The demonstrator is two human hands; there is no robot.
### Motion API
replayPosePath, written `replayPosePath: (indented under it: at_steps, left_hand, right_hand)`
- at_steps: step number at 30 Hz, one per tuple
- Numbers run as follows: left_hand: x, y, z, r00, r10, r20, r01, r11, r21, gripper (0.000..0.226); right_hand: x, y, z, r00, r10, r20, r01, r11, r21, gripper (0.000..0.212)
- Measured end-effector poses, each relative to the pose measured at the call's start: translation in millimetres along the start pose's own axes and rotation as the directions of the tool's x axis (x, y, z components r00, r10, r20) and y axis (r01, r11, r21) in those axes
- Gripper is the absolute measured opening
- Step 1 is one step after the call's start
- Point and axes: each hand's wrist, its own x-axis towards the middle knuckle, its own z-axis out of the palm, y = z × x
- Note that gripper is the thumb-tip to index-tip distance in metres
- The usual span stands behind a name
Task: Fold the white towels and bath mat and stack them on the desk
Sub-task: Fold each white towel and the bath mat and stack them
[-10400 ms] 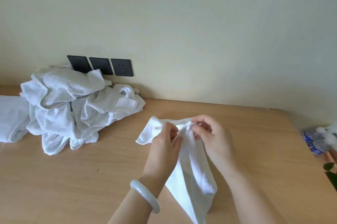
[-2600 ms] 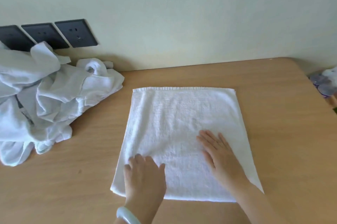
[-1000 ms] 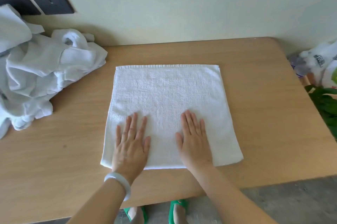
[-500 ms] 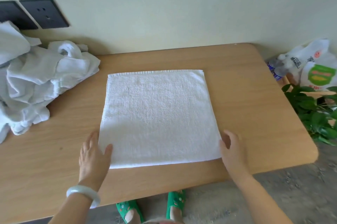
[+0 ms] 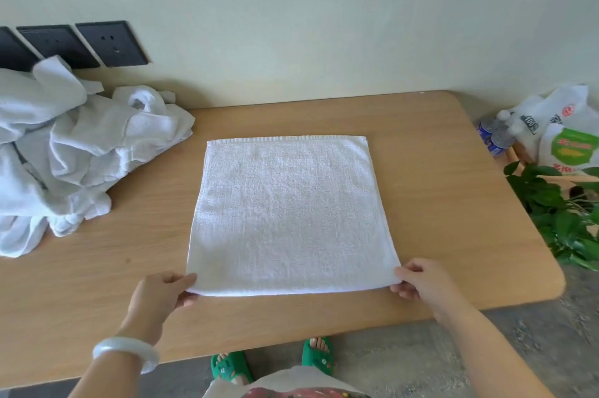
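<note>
- Pinching the two near corners of a white towel [image 5: 291, 216], both hands sit at the front of the wooden worktop [image 5: 113, 268].
- left hand [image 5: 162, 292]: thumb on top, fingers [image 5: 189, 296] curled under the near-left corner, grasping it. Pale bangle [image 5: 126, 354] on the wrist.
- right hand [image 5: 421, 281]: fingers [image 5: 402, 289] curled round the near-right corner, grasping it too.
- Towel lies spread flat, approx square, mid-worktop, w/ a ribbed hem along the far edge.
- Heap [image 5: 74, 151] of crumpled white linen at the far-left of the worktop, apart from the towel, up against the wall below three dark sockets [image 5: 110, 44]. Can't tell which piece is the bath mat.
- Containers, off the right end of the worktop:
- white plastic bag [image 5: 551, 109] w/ a red logo. Clear bottles [image 5: 496, 135] w/ blue labels show at its left side; whether they sit inside or just beside it, can't tell.
- second bag [image 5: 570, 148], white w/ green print, just in front of the first. Contents hidden.
- Leafy green plant [image 5: 557, 212] nr the bags, beside the worktop's right edge.
- Green slippers [image 5: 231, 370] on the grey floor, by the front edge.
</note>
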Motion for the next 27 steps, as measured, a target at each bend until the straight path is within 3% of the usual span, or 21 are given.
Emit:
replayPosePath:
  at_steps: [4, 7, 12, 14, 16, 18, 21, 24, 27]
  left_hand:
    - [-7, -15, 4, 0.995, -0.014, -0.103, 0.015, 1.000, 0.008, 0.012]
    - [-20, -14, 8, 0.994, 0.044, -0.103, -0.042, 0.999, 0.023, 0.017]
    - [-40, -8, -10, 0.968, 0.223, 0.117, -0.212, 0.972, -0.101, 0.019]
    - [-47, -7, -15, 0.930, 0.301, 0.211, -0.282, 0.952, -0.115, 0.033]
    - [-49, -7, -17, 0.895, 0.356, 0.271, -0.344, 0.934, -0.091, 0.050]
    - [-48, -7, -18, 0.876, 0.384, 0.293, -0.382, 0.922, -0.066, 0.057]
    - [-47, -4, -22, 0.878, 0.367, 0.307, -0.372, 0.927, -0.042, 0.048]
    - [-41, -6, -29, 0.855, 0.416, 0.311, -0.475, 0.868, 0.144, 0.063]
    - [-32, -9, -33, 0.811, 0.524, 0.261, -0.585, 0.707, 0.398, 0.061]
  right_hand:
    - [2, 10, 2, 0.990, -0.039, -0.134, 0.043, 0.999, 0.023, 0.016]
    - [-4, 12, 5, 0.984, -0.113, -0.138, 0.114, 0.993, -0.004, 0.010]
    - [-18, 4, -13, 0.969, -0.228, 0.099, 0.233, 0.972, -0.041, 0.020]
    - [-17, 5, -16, 0.956, -0.222, 0.189, 0.251, 0.957, -0.147, 0.040]
    - [-14, 7, -12, 0.954, -0.240, 0.182, 0.277, 0.936, -0.218, 0.053]
    - [-13, 6, -5, 0.945, -0.314, 0.087, 0.325, 0.925, -0.197, 0.043]
    - [-12, -1, 0, 0.915, -0.403, -0.006, 0.397, 0.905, -0.154, 0.025]
    - [-7, -6, -8, 0.897, -0.441, -0.016, 0.435, 0.889, -0.144, 0.023]
    - [-1, 0, -21, 0.870, -0.472, 0.144, 0.491, 0.859, -0.149, 0.011]
